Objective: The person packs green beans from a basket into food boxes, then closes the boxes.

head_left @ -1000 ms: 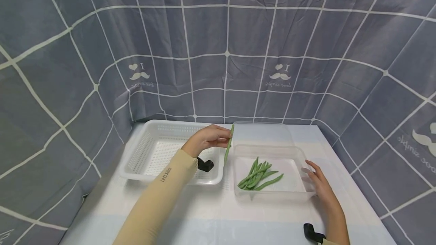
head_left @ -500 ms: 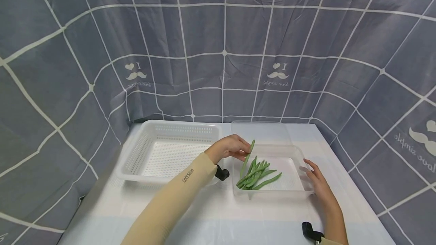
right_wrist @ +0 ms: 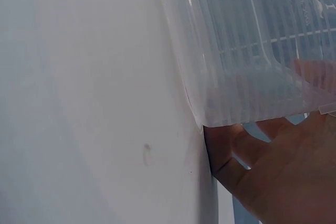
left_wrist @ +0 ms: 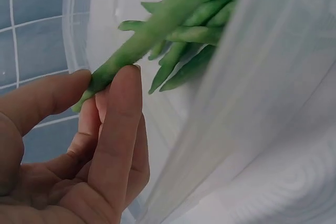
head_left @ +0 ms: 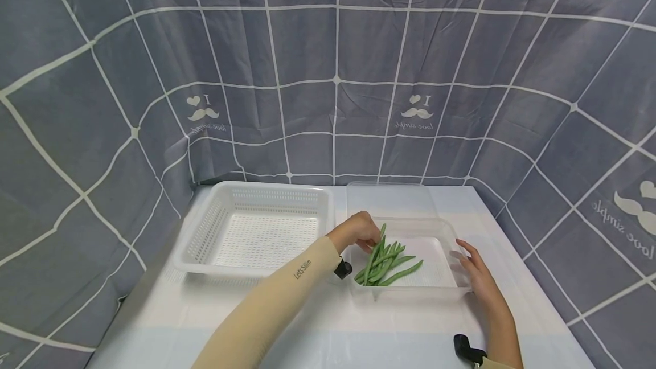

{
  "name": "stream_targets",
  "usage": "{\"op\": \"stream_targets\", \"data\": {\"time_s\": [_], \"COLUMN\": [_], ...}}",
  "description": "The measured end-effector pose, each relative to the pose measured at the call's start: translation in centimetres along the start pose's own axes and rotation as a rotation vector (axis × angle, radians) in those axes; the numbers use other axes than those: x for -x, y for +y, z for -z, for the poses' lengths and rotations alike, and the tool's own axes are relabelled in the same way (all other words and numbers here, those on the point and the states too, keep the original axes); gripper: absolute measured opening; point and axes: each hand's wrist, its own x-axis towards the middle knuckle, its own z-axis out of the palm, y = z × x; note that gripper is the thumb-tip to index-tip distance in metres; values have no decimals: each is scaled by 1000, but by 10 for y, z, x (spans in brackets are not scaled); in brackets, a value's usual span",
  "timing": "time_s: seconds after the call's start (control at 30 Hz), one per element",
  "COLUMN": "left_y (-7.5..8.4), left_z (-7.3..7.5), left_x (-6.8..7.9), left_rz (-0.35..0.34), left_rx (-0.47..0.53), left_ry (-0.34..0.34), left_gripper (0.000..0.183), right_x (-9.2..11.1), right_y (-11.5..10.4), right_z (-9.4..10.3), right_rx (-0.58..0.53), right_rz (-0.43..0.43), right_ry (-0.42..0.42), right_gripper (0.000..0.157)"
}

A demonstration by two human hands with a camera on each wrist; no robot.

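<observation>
My left hand (head_left: pixel 357 229) pinches the end of one green bean (left_wrist: pixel 139 40) between thumb and fingertips. The bean slants down over a small heap of green beans (head_left: pixel 389 266) at the left of a clear plastic box (head_left: pixel 420 296). In the left wrist view the heap (left_wrist: pixel 184 66) lies just beyond the held bean, partly covered by it. At the box's right side, my right hand (head_left: pixel 484 278) holds the wall near the rim. The right wrist view shows fingers (right_wrist: pixel 262 145) against the outside of the box (right_wrist: pixel 236 98), with one seen through the plastic.
A white perforated basket (head_left: pixel 205 266) stands on the table to the left of the box, with no beans seen in it. Behind the box lies a clear flat lid (head_left: pixel 392 198). A grey checked curtain (head_left: pixel 307 107) encloses the table's back and sides.
My left hand has carried the green bean rightward from the basket's edge and lowered it into the plastic box, onto the heap. The right hand has stayed at the box's side.
</observation>
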Motion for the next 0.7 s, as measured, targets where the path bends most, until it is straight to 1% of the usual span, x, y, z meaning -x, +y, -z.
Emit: {"op": "stream_targets", "data": {"time_s": [0.13, 0.27, 0.33, 0.4, 0.47, 0.6, 0.63, 0.7], "left_y": [0, -2, -4, -5, -5, -5, -5, -6], "left_z": [-8, -14, -16, -17, -18, -20, -20, -20], "left_x": [-5, -9, -12, -14, -15, -11, -10, -8], "left_rz": [33, 60, 67, 70, 70, 54, 51, 42], "left_rx": [-78, -147, -175, -207, -270, -370, -381, -359], "left_ry": [56, 71, 73, 77, 86, 97, 97, 93], "left_gripper": [19, 7, 5, 10, 14, 15, 15, 16], "right_x": [0, 0, -1, -1, -2, -3, -3, -4], "right_y": [0, 0, 1, 1, 0, 1, 1, 1], "right_z": [0, 0, 0, 1, 1, 1, 1, 1], "right_rx": [-1, -1, 2, 7, 10, 9, 7, 8], "right_rz": [-3, -5, -11, -10, -9, -4, -4, -4], "right_ry": [-2, -2, -1, -2, -2, -1, 0, -1], "right_gripper": [58, 58, 59, 59, 59, 58, 58, 58]}}
